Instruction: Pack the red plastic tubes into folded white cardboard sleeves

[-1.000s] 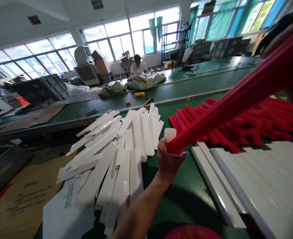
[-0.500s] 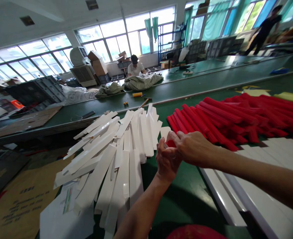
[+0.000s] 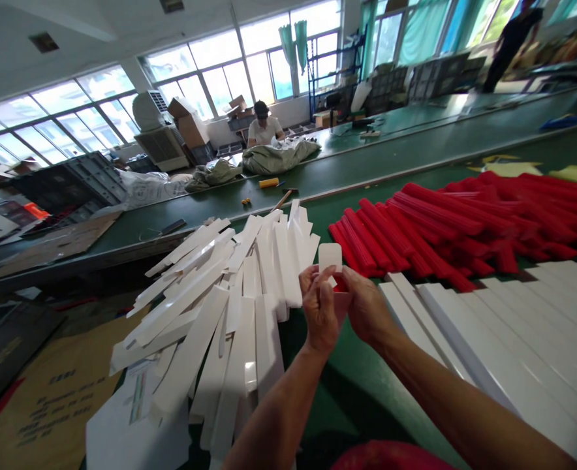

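White box [image 3: 342, 304] between left grip [image 3: 320, 312], right grip [image 3: 367, 307].

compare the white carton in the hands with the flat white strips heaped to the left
The open white carton is held between the left hand and right hand, whereas the long flat white strips lie overlapping in a heap on the green tabletop. The carton is opened out, with red showing in its mouth and a flap raised; the strips look flattened. Both are white.
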Action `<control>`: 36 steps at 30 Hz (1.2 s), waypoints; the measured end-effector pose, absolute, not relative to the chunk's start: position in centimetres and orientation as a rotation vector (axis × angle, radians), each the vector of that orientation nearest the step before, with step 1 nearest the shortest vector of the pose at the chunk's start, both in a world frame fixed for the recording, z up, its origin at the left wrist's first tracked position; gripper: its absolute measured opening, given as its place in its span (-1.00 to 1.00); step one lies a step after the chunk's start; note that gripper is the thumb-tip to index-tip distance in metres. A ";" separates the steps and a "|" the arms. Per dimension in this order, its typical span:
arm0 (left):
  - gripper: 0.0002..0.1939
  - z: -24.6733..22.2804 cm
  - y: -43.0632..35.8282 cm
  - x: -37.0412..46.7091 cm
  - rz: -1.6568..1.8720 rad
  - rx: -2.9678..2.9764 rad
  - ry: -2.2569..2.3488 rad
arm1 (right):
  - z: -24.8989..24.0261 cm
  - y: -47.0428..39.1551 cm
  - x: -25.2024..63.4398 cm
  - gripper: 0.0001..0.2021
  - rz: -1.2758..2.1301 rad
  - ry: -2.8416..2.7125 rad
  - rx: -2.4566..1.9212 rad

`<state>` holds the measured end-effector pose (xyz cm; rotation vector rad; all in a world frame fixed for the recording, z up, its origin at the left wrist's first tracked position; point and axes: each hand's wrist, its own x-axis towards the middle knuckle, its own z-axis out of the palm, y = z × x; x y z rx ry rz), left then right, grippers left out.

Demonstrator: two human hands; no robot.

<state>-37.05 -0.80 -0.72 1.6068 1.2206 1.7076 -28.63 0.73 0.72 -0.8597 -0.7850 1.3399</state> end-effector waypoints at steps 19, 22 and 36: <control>-0.58 -0.5 -0.1 -39.8 1.738 2.089 1.206 | -1.6 0.8 -28.4 -0.56 1.145 -1.104 -0.764; -0.56 0.5 -0.2 -41.0 1.602 2.284 1.253 | -2.2 0.2 -28.2 -0.44 0.953 -1.451 -0.904; -0.64 4.9 -0.6 -43.0 1.008 2.702 1.316 | -2.8 0.7 -29.0 -0.33 0.610 -1.790 -0.903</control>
